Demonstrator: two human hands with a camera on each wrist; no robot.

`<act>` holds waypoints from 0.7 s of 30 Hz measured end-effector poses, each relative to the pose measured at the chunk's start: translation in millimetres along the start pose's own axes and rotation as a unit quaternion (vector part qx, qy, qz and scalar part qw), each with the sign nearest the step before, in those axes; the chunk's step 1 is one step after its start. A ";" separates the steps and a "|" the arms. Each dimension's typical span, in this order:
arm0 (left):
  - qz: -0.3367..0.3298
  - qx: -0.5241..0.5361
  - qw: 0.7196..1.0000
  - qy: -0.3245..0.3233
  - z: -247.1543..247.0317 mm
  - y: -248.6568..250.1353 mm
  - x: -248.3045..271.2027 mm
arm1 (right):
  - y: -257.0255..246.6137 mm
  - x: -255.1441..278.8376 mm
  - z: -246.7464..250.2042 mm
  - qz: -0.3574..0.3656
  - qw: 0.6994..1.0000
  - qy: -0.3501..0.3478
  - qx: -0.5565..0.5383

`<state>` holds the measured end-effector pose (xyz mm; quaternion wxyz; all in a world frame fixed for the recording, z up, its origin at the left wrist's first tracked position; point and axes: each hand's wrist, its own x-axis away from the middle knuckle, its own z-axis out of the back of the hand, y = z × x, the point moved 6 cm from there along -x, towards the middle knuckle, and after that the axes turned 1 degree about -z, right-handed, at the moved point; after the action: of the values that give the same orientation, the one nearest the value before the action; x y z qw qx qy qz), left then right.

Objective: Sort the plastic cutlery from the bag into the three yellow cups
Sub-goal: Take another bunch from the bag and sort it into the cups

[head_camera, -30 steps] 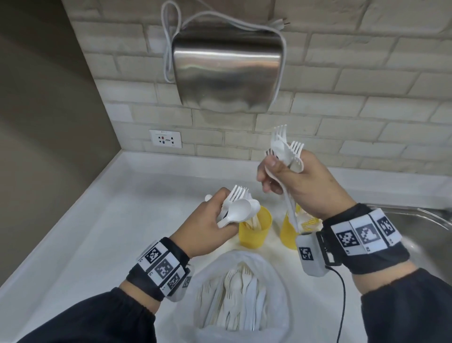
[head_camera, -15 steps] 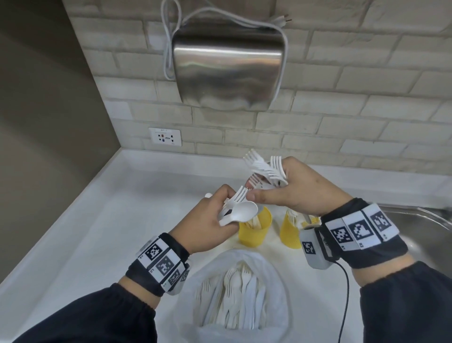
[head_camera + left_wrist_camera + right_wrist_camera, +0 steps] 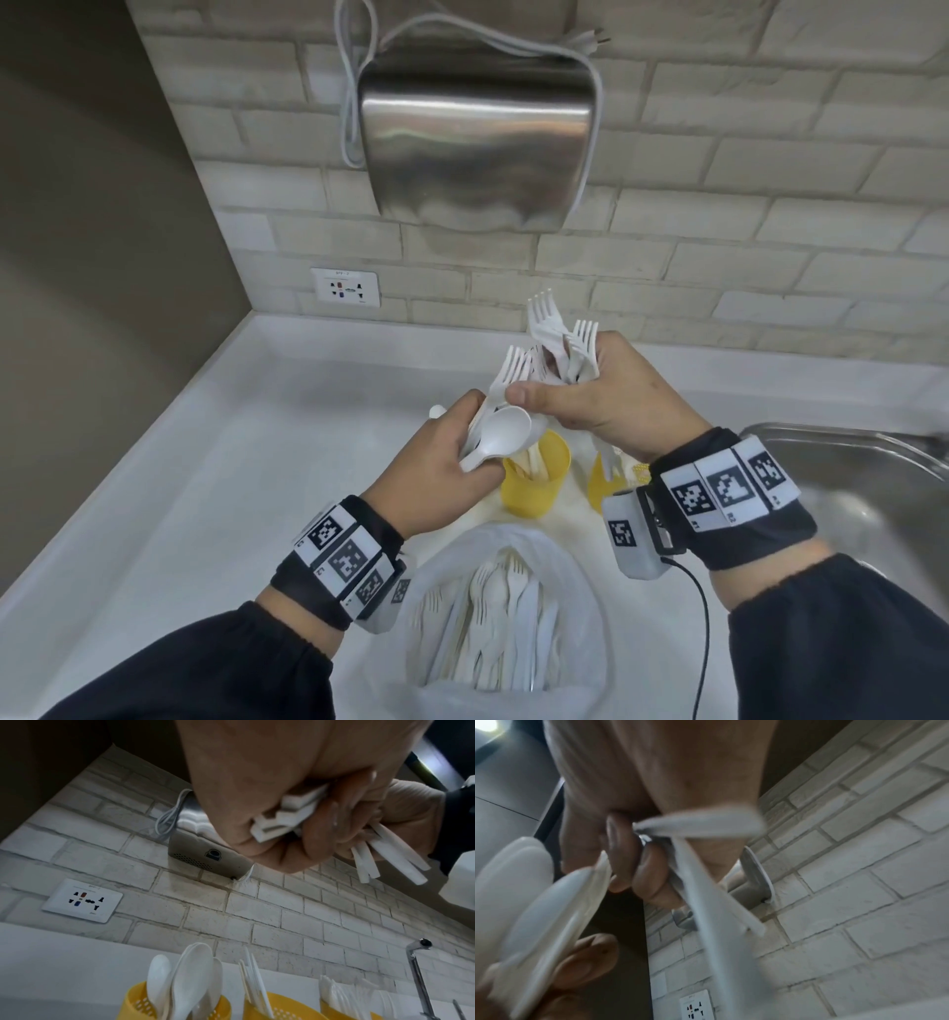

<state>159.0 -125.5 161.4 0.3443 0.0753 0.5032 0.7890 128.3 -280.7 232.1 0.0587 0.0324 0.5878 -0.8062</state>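
Soft even light, wide-angle edge bending; right wrist view blurred, dim corners.

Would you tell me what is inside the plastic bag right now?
The bag holds a pile of white plastic cutlery; forks and one spoon show on top. Whatever lies beneath them is covered.

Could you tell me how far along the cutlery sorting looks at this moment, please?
Partly done: the three yellow cups already hold spoons, knives and forks. In hand: the left hand grips a spoon with other pieces, the right hand a bunch of forks. Left: the bag holds many more pieces.
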 end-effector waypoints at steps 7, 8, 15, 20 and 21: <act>0.022 0.023 0.999 -0.016 -2.1 -4.2 1.4 | 17.3 -2.4 8.8 0.055 0.975 0.130 -0.174; 0.025 0.023 0.999 -0.021 -3.2 -5.3 2.8 | 18.2 -2.0 10.2 0.064 0.966 0.147 -0.201; 0.038 0.038 0.997 -0.049 -13.0 -14.1 17.0 | 30.8 5.2 31.8 0.059 0.891 0.268 -0.362; 0.044 0.072 0.995 -0.056 -19.5 -9.7 24.7 | 44.5 22.6 55.1 0.078 0.857 0.327 -0.391; 0.043 0.082 0.994 -0.056 -21.3 -7.9 24.9 | 45.7 25.8 58.7 0.085 0.853 0.326 -0.399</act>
<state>134.0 -123.9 138.8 0.3306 0.1692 0.5427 0.7533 109.7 -351.8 203.9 -0.0604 0.3170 0.8392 -0.4378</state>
